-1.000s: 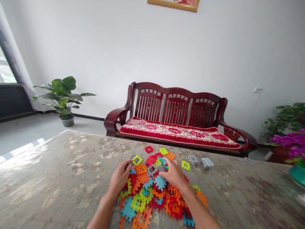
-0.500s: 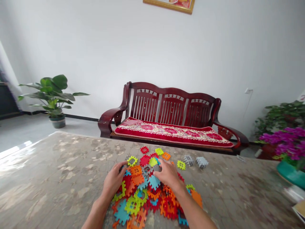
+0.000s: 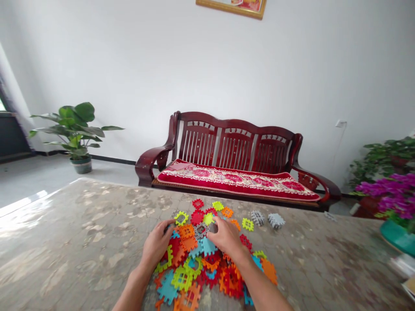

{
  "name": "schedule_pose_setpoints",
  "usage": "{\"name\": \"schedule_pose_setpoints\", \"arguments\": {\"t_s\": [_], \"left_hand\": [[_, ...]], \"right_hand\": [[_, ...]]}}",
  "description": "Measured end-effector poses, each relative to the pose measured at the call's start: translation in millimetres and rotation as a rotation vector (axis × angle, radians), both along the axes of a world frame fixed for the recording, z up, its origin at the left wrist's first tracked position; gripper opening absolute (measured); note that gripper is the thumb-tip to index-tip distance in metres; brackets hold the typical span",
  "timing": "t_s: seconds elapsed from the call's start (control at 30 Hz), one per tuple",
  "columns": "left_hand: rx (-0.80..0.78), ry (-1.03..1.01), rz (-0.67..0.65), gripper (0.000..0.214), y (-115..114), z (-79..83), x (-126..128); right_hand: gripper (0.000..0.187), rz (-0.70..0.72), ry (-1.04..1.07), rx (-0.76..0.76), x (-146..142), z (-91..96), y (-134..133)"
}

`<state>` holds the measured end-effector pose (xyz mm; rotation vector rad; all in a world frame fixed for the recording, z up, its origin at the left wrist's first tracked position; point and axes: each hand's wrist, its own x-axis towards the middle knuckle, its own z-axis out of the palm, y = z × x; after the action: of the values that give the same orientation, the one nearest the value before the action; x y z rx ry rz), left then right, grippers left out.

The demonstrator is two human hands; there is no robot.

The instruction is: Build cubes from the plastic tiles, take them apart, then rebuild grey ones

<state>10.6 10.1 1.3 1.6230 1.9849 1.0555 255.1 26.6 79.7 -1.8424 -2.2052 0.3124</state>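
Note:
A loose heap of interlocking plastic tiles in red, orange, lime green, light blue and grey lies between my two hands. My left hand rests at the heap's left edge, fingers curled; a dark gap shows between thumb and forefinger, and what they hold, if anything, is hidden. Near it are a lime window tile and an orange window tile. My right hand pinches a grey tile between thumb and forefinger, its other fingers partly out of sight. Just below that thumb lies a light blue tile.
Two small stacks of grey tiles stand right of the heap, near a lime tile. A teal flowerpot with purple flowers stands at the table's right. Beyond the patterned tablecloth is a wooden bench.
The view has shifted very slightly. My right hand has moved a little to the left over the heap, uncovering an orange tile at its right; my left hand stays nearly in place.

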Motion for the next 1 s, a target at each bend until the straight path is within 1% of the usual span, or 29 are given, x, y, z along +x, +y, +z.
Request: {"name": "schedule_pose_setpoints", "arguments": {"t_s": [0.1, 0.17, 0.2, 0.27, 0.33, 0.37, 0.43, 0.5, 0.57, 0.7, 0.8, 0.9, 1.0], "left_hand": [[-0.001, -0.001, -0.005, 0.04, -0.5, 1.0, -0.3], [0.005, -0.003, -0.009, 0.04, -0.8, 1.3, -0.3], [0.007, -0.005, -0.01, 0.04, -0.8, 1.3, -0.1], [0.005, -0.008, -0.006, 0.04, -0.6, 0.8, 0.5], [0.003, -0.013, -0.001, 0.04, -0.2, 0.0, 1.0], [0.003, -0.016, 0.002, 0.04, 0.0, -0.4, 1.2], [0.004, -0.02, 0.006, 0.04, 0.2, -1.1, 1.3], [0.008, -0.02, 0.006, 0.039, -0.1, -1.5, 1.2], [0.016, -0.019, 0.003, 0.038, -0.4, -1.8, 1.1], [0.022, -0.019, 0.003, 0.037, -0.7, -1.8, 1.4], [0.027, -0.018, 0.007, 0.037, -0.7, -1.1, 2.0], [0.03, -0.016, 0.005, 0.036, -1.1, -0.2, 2.8], [0.019, -0.02, 0.008, 0.035, -1.9, 0.8, 3.6]], "right_hand": [[0.047, 0.001, 0.103, 0.059, 19.9, -0.8, 0.2], [0.046, -0.058, 0.124, 0.085, 45.0, -1.8, 8.2], [0.046, -0.108, 0.11, 0.085, 60.5, -2.3, 14.7], [0.05, -0.243, 0.024, 0.083, 93.7, -2.8, 31.2], [0.049, -0.341, -0.132, 0.086, 124.0, -2.6, 48.7], [0.049, -0.36, -0.209, 0.088, 136.2, -2.2, 56.6], [0.048, -0.388, -0.267, 0.089, 152.8, -1.8, 69.4], [0.046, -0.396, -0.287, 0.087, 160.0, -2.6, 78.0], [0.044, -0.396, -0.303, 0.085, 161.5, -4.8, 83.1], [0.042, -0.391, -0.318, 0.076, 160.6, -10.1, 86.4], [0.041, -0.388, -0.323, 0.074, 160.8, -10.1, 83.7], [0.04, -0.37, -0.317, 0.099, 157.2, -5.8, 77.8], [0.039, -0.283, -0.27, 0.132, 141.6, -2.2, 69.5]]}}
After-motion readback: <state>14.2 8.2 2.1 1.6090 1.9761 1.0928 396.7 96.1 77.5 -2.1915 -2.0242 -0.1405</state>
